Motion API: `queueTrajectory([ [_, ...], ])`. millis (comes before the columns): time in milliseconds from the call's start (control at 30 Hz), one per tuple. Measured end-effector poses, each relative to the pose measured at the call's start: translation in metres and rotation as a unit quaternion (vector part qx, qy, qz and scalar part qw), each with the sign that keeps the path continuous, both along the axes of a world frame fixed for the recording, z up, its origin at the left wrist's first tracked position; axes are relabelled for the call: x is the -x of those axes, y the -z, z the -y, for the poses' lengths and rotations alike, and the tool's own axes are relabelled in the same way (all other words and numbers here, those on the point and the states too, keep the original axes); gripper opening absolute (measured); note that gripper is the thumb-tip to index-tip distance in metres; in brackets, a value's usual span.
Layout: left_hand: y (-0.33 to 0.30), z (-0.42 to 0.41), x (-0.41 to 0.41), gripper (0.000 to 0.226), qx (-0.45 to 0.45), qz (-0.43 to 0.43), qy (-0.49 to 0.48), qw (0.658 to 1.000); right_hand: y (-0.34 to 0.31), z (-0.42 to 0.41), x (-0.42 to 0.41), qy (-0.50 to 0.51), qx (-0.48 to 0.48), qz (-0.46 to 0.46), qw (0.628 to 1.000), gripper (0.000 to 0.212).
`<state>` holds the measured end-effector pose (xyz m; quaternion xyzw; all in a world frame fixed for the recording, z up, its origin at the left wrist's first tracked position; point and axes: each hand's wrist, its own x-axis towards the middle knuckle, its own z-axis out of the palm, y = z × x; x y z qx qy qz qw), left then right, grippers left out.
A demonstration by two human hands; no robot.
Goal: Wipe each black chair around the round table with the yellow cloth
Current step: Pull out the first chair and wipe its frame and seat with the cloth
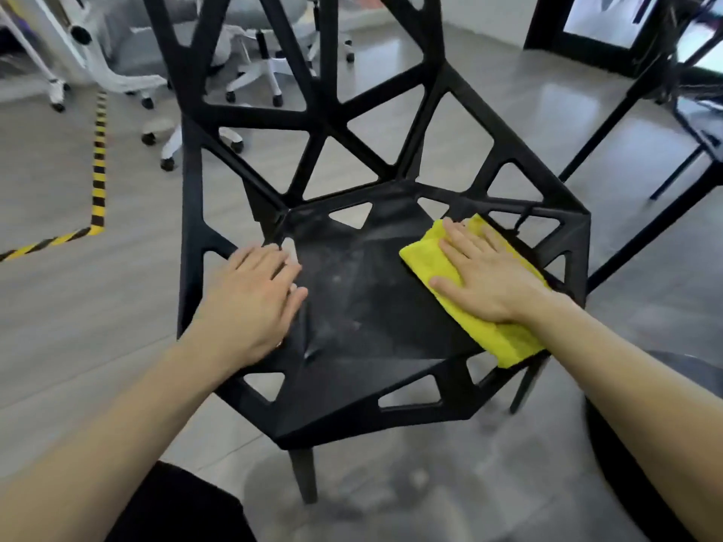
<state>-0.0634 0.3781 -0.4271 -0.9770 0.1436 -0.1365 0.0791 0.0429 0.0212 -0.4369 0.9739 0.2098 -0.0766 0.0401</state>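
Yellow cloth (497, 330) is partly hidden under the flat, straight-fingered right hand (485, 273); the left hand (254, 295) is laid flat on the black chair (364, 303), whose backrest top is cut off.

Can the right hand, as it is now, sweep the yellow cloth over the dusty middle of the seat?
Probably yes. The right hand lies flat on the yellow cloth at the seat's right edge, and the dusty middle of the black chair lies bare beside it. The left hand rests at the left edge, out of the way.
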Motion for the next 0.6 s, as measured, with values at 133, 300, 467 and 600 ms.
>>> queueTrajectory([
  [133, 0.0, -0.023, 0.016, 0.051, -0.079, -0.026, -0.029, 0.996, 0.011, -0.075, 0.074, -0.12, -0.084, -0.039, 0.988, 0.081],
  [300, -0.009, -0.031, 0.031, 0.041, -0.041, 0.027, -0.032, 0.998, 0.014, -0.124, 0.101, -0.231, -0.133, -0.051, 0.962, 0.071],
  [467, -0.009, -0.04, 0.048, 0.047, 0.19, 0.081, -0.055, 0.977, 0.026, -0.087, -0.01, -0.069, -0.045, -0.024, 0.996, 0.086],
  [600, -0.005, -0.054, 0.021, 0.036, 0.225, 0.068, -0.035, 0.971, 0.028, -0.109, -0.062, 0.051, -0.03, 0.002, 0.998, 0.084],
])
